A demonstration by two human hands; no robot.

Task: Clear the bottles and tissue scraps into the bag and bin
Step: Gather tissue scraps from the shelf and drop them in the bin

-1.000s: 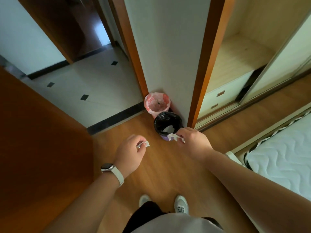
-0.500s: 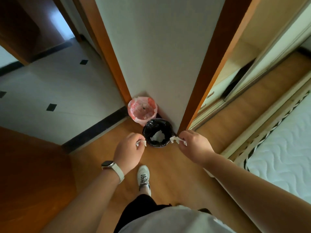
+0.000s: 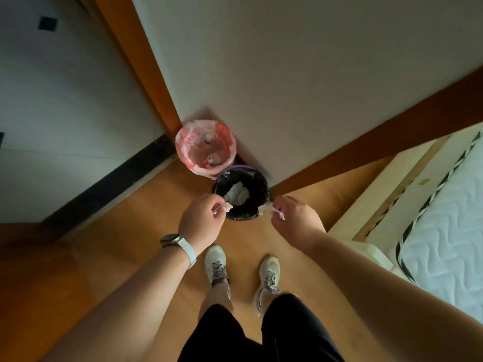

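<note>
A small bin with a black liner stands on the wood floor against the wall, with white tissue lying inside. Behind it sits a red-and-white plastic bag holding bottles. My left hand pinches a small white tissue scrap at the bin's left rim. My right hand pinches another tissue scrap at the bin's right rim. Both hands hover just above the bin's near edge.
The wall and its wooden door frame rise right behind the bin. A bed with a white mattress lies at the right. Tiled floor lies beyond a dark threshold at the left. My feet stand just short of the bin.
I have stepped up to the bin and now look straight down on it. Both hands, still pinching their scraps, have come to the bin's rim, one on each side.
</note>
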